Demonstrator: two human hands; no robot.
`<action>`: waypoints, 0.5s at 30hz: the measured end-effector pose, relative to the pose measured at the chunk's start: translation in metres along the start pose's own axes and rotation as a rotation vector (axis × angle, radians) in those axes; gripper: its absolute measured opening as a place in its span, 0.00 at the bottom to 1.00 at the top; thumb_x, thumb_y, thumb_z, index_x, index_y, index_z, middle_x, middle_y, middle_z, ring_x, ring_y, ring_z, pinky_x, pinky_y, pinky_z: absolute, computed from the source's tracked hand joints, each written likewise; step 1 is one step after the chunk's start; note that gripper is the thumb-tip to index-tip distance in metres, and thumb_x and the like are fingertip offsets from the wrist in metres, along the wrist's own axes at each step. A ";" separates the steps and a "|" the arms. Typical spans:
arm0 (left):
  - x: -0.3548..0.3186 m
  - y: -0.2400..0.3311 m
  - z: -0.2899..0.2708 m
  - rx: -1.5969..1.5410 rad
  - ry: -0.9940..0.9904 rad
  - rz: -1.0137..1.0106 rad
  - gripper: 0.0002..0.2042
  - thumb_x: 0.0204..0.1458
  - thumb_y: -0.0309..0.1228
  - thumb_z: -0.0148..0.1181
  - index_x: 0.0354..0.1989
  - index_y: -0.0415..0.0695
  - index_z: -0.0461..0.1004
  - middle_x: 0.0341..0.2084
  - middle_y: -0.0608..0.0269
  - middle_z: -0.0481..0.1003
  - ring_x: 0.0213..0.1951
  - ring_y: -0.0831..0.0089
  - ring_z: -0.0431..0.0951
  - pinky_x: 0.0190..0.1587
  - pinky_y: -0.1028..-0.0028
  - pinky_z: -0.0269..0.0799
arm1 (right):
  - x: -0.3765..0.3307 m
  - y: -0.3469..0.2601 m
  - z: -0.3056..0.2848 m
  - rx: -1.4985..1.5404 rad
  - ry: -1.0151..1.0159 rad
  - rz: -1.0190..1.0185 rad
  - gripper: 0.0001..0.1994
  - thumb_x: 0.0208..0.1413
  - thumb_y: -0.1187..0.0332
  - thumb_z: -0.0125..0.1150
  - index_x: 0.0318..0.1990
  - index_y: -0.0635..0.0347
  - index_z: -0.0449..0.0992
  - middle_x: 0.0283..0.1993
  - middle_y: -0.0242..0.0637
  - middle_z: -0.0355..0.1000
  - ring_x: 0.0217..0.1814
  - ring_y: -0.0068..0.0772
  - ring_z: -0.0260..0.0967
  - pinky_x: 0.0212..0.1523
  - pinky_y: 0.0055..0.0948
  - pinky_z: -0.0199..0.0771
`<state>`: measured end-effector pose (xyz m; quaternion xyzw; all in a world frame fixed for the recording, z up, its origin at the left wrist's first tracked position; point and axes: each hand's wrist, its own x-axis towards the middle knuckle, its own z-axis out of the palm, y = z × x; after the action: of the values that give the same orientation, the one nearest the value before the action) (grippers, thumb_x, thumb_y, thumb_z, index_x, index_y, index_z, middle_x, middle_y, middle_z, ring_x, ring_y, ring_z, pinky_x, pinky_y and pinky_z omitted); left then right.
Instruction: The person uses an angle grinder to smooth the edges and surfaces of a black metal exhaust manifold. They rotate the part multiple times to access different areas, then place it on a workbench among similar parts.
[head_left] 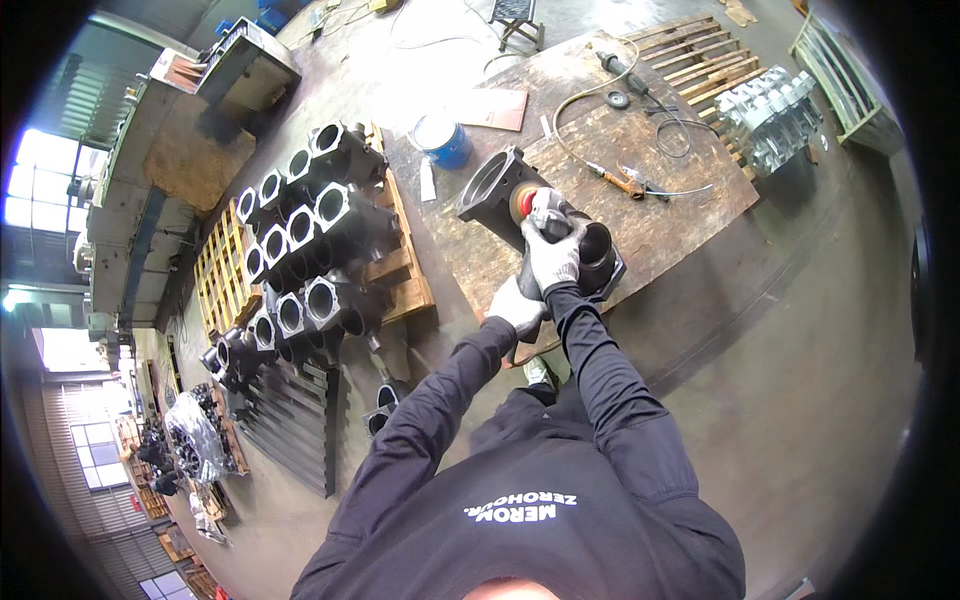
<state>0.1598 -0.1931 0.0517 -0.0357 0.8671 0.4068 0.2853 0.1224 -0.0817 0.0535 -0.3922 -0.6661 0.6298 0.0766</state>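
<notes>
A black cast-metal pipe casting [482, 205] with a wide flanged opening lies on the wooden worktable [470, 275]. Both my hands wear white gloves and hold a dark angle grinder [548, 212]. My right hand [553, 252] wraps round the tool near its head. Lower down, my left hand [515, 305] is closed round the rear part of the grinder body. The grinder's red disc [526, 201] sits against the casting's surface beside the flange. A second round opening [597, 243] of the casting shows right of my right hand. My fingertips are partly hidden.
A blue bucket [440, 142] stands at the table's far left. Another power tool [617, 66], an orange-handled air tool [630, 184] and looping hoses lie at the far right. Similar black castings [330, 205] crowd wooden pallets [405, 255] on the left. Wrapped metal parts [770, 110] stand at the right.
</notes>
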 end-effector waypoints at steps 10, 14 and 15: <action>-0.030 -0.033 -0.014 0.202 0.003 0.019 0.37 0.30 0.41 0.75 0.51 0.35 0.70 0.43 0.41 0.78 0.48 0.49 0.79 0.53 0.62 0.72 | -0.036 0.039 0.017 0.310 0.037 -0.042 0.42 0.45 0.58 0.79 0.62 0.60 0.56 0.57 0.50 0.68 0.59 0.42 0.69 0.60 0.39 0.69; -0.025 -0.031 -0.021 0.232 -0.009 0.011 0.37 0.30 0.41 0.74 0.51 0.34 0.70 0.43 0.41 0.78 0.48 0.49 0.79 0.52 0.62 0.72 | -0.033 0.037 0.021 0.337 0.068 -0.037 0.40 0.46 0.61 0.79 0.60 0.63 0.58 0.56 0.44 0.67 0.57 0.33 0.66 0.59 0.34 0.68; -0.022 -0.029 -0.023 0.244 0.002 -0.002 0.36 0.31 0.41 0.74 0.50 0.35 0.69 0.42 0.40 0.78 0.48 0.49 0.79 0.52 0.62 0.72 | -0.031 0.035 0.022 0.325 0.090 -0.068 0.40 0.46 0.61 0.80 0.60 0.63 0.58 0.56 0.44 0.67 0.57 0.33 0.66 0.59 0.34 0.68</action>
<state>0.1759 -0.2327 0.0545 -0.0018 0.9105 0.2977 0.2868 0.1455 -0.1213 0.0296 -0.3795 -0.5644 0.7080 0.1901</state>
